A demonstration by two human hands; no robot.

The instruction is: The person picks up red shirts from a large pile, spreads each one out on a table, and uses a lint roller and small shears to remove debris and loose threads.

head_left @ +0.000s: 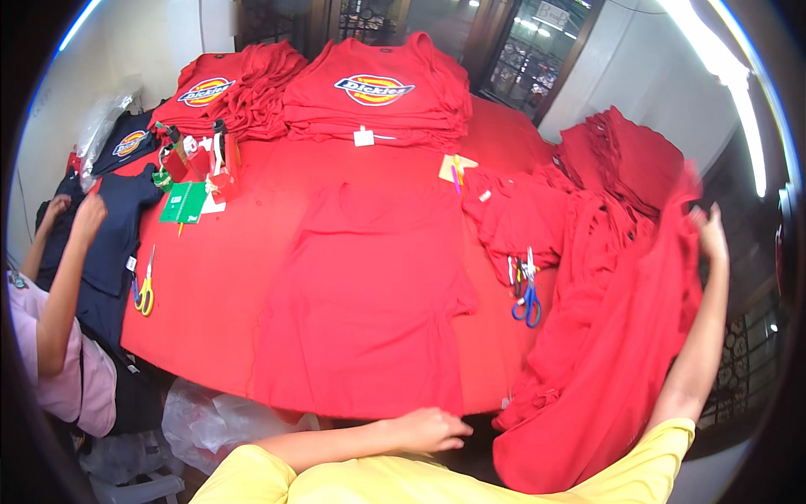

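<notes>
On the right, my right hand (710, 233) is raised and closed on the top of a red T-shirt (617, 336). The cloth hangs down from it past the table's front edge toward my lap. My left hand (430, 429) rests low at the front edge of the table, its fingers loosely stretched to the right and holding nothing. Just beyond it, another red T-shirt (369, 294) lies spread flat on the red-covered table (201, 336). A heap of red garments (579, 227) lies between that flat shirt and my right arm.
Blue-handled scissors (527, 307) lie right of the flat shirt, yellow-handled scissors (146, 290) left. Folded red shirt stacks (378, 92) stand at the back. A green notebook (184, 202) lies by a red holder of tools (222, 168). A co-worker's hands (88, 217) are over dark shirts (113, 218).
</notes>
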